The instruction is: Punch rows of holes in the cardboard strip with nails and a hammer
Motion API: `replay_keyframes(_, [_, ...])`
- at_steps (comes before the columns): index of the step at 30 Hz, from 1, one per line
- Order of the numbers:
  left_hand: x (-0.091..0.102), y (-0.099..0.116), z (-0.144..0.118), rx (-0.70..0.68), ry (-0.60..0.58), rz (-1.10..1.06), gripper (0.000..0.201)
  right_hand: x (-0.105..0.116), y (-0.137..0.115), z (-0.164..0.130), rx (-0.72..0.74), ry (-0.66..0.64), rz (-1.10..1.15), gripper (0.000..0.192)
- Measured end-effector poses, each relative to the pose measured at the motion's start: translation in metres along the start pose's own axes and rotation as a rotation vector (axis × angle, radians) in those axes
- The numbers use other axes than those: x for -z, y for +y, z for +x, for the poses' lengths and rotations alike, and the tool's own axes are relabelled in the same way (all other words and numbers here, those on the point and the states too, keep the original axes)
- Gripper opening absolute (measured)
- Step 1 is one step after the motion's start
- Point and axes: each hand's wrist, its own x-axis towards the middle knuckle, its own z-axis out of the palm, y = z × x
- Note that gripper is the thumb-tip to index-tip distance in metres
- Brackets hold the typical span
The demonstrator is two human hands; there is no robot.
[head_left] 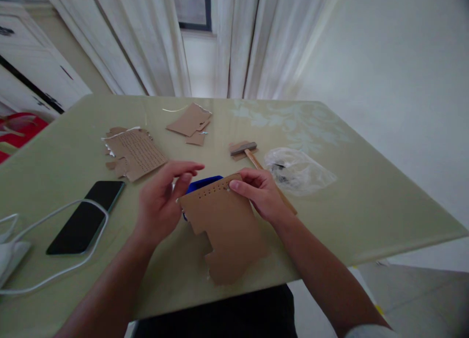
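Note:
A torn brown cardboard piece [229, 230], with rows of small holes along its upper edge, is tilted up over the near side of the table. My right hand [262, 191] pinches its upper right corner, thumb on the face beside a small nail-like bit. At the cardboard's upper left, my left hand [163, 196] has its index finger stretched out and the thumb apart from it; I see nothing in it. Behind the cardboard a blue object [203, 182] shows only in part. Past my right hand lies a hammer [249, 152] with a wooden handle, its head on a cardboard scrap.
A punched cardboard stack [134, 152] lies at the left, and more scraps [190, 120] lie toward the back. A black phone [86, 218] and a white cable [106, 223] are at the near left. Right of the hammer sits a clear plastic bag [298, 172] with dark contents.

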Motion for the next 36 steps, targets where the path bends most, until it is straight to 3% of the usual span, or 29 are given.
replay_keyframes(2, [0.004, 0.0, 0.001, 0.026, 0.143, 0.03, 0.027, 0.0, 0.0, 0.0, 0.015, 0.058, -0.002, 0.026])
replay_keyframes(3, [0.005, 0.0, 0.001, -0.012, 0.155, 0.066, 0.027, 0.0, 0.0, 0.001, 0.031, 0.082, -0.026, 0.027])
replay_keyframes(8, [-0.005, 0.007, -0.006, -0.364, -0.092, 0.274, 0.021, -0.003, 0.0, -0.001, 0.125, 0.062, -0.186, 0.03])
replay_keyframes(13, [-0.017, 0.012, -0.011, -0.415, -0.048, 0.335, 0.018, -0.003, -0.001, -0.003, 0.166, 0.003, -0.211, 0.029])
replay_keyframes(22, [-0.01, 0.007, -0.014, -0.556, -0.068, 0.464, 0.03, -0.004, 0.004, -0.004, 0.144, -0.059, -0.239, 0.034])
replay_keyframes(32, [-0.009, 0.01, -0.015, -0.471, -0.031, 0.335, 0.026, -0.006, 0.004, -0.005, 0.144, -0.029, -0.287, 0.037])
replay_keyframes(36, [-0.008, 0.014, -0.017, -0.314, -0.095, 0.263, 0.015, -0.005, 0.007, -0.002, 0.12, -0.034, -0.231, 0.036])
